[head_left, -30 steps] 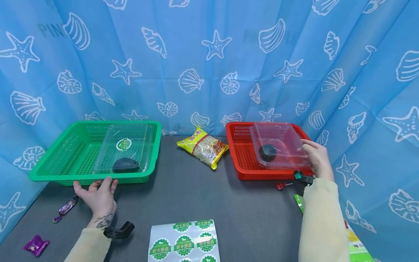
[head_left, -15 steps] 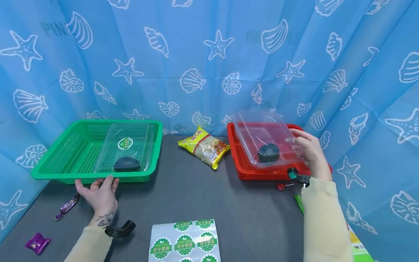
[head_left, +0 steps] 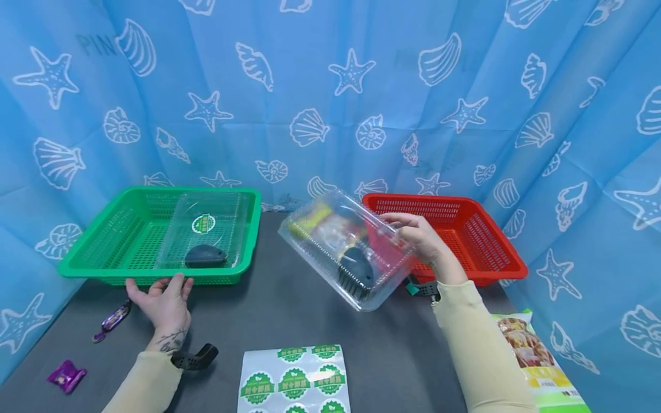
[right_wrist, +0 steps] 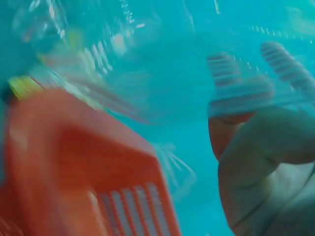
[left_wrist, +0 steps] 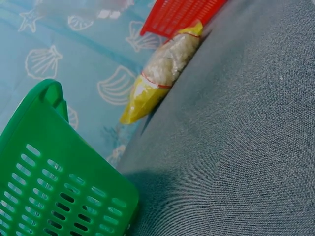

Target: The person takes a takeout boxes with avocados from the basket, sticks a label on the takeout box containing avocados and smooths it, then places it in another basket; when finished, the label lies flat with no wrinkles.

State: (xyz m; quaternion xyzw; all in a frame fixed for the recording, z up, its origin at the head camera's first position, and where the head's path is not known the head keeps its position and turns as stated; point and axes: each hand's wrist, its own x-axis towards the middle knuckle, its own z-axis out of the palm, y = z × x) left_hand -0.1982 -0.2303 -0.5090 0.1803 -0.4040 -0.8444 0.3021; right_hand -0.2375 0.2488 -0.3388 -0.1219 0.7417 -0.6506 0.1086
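Observation:
My right hand (head_left: 420, 244) pinches the edge of a clear plastic box (head_left: 320, 252), thumb on one side and fingers showing through the plastic in the right wrist view. The box hangs tilted in front of the red basket (head_left: 498, 261). A small black brush (head_left: 356, 268), bristles down, lies inside it. At the front rim of the green basket (head_left: 77, 268), my left hand (head_left: 164, 312) holds on with bent fingers. Another clear box (head_left: 172, 229) with a round green sticker (head_left: 203, 223) sits in that basket, a dark brush-like piece (head_left: 205, 256) in its near end.
Behind the held box shows a yellow snack bag (left_wrist: 165, 69). A sheet of green stickers (head_left: 294, 381) lies at the front. Purple wrapped candies (head_left: 67, 376) are at left, a green and yellow food bag (head_left: 537, 361) at right. A blue curtain (head_left: 330, 103) hangs behind.
My right hand has lifted the clear box with the brush out of the red basket and moved left, tilting it. The left hand stays at the green rim.

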